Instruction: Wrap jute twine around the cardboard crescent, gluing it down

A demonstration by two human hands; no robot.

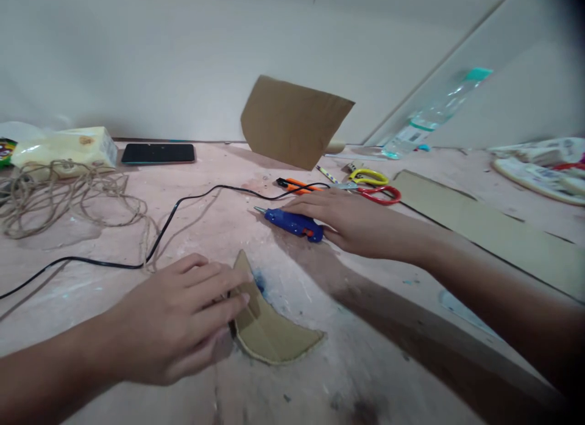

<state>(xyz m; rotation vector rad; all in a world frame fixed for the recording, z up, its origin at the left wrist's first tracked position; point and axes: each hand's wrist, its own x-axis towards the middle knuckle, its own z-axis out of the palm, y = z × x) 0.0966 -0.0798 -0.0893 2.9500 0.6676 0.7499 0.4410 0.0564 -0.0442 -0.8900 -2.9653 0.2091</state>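
A crescent-shaped piece of cardboard (269, 333) is low in the middle of the view. My left hand (169, 321) grips its left side, thumb on top and fingers bent at the edge. Part of that edge is hidden by the fingers. Farther up, my right hand (351, 221) is closed around a blue hot glue gun (292, 224) that lies on its side, its metal nozzle pointing left. Close behind the right hand are an orange utility knife (295, 186) and scissors with one red and one yellow handle (379, 193).
A black cord (183, 201) runs across the table. At left are tangled twine (68, 193), a tissue pack (68, 148) and a phone (158, 153). Cardboard (292, 120) leans near the wall, with a plastic bottle (429, 120) beyond it. A cardboard strip (493, 230) lies right.
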